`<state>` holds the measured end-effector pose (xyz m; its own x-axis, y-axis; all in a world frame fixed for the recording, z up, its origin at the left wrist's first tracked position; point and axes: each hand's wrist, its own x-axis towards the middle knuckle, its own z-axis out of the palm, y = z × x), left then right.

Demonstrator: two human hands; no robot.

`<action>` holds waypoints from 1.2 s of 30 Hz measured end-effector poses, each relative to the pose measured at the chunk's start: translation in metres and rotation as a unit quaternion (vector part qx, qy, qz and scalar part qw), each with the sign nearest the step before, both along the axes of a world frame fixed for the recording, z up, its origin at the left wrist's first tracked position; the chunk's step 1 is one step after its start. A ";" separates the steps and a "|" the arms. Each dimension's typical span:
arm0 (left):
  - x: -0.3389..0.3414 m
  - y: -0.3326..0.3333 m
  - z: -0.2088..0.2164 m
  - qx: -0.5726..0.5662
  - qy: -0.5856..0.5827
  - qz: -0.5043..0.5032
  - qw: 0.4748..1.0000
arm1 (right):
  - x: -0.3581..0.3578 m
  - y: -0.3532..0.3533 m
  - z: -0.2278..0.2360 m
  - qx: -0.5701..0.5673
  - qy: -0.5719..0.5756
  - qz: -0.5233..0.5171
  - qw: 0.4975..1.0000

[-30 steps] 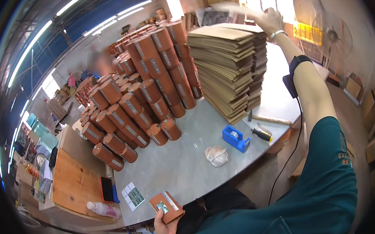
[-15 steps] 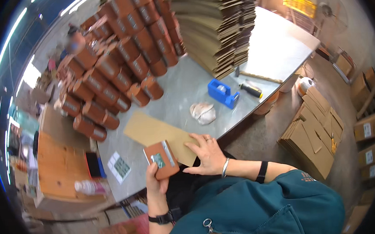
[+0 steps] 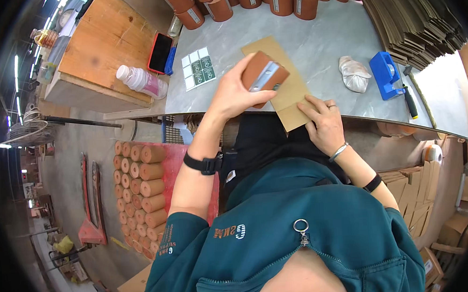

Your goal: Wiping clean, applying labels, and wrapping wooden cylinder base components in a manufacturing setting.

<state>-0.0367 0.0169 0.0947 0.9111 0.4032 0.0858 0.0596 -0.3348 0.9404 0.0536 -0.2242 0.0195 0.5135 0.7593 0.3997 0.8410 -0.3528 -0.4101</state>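
Observation:
My left hand (image 3: 235,91) is wrapped round a reddish-brown cylinder (image 3: 257,69) with a silver strip on its side, raised above the table. Part of a green sticker shows at its edge. Below it a long tan cardboard sheet (image 3: 289,86) lies on the grey tabletop, creased, with its near end over the table edge. My right hand (image 3: 324,121) grips the sheet's right edge near the crease, fingertips on top; its thumb is partly hidden. A sheet of green and white stickers (image 3: 199,69) lies left of the cylinder.
Brown cylinders (image 3: 293,2) line the back. At right stand a cardboard stack (image 3: 414,20), a blue tape dispenser (image 3: 384,76), a screwdriver (image 3: 410,102) and a white crumpled bundle (image 3: 354,74). A bottle (image 3: 143,82) and red-edged phone (image 3: 160,53) are left. More cylinders (image 3: 152,187) are stacked below.
The view has swung toward the left and downward. My left hand has turned the cylinder and lifted it over the cardboard. My right fingers, spread before, now bend onto the sheet's edge.

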 end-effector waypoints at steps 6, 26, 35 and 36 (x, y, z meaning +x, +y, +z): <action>0.046 -0.004 -0.005 0.191 0.103 -0.055 0.975 | -0.002 -0.001 0.004 -0.008 -0.002 -0.008 1.000; 0.066 0.013 -0.031 0.177 0.085 -0.115 0.974 | 0.000 -0.004 0.010 -0.029 0.023 -0.004 0.999; 0.076 0.020 -0.025 0.050 0.129 -0.116 0.984 | 0.071 0.050 0.058 0.086 -0.001 0.116 0.989; 0.078 0.022 -0.026 0.050 0.126 -0.110 0.985 | 0.078 0.061 0.062 0.096 0.008 0.135 0.986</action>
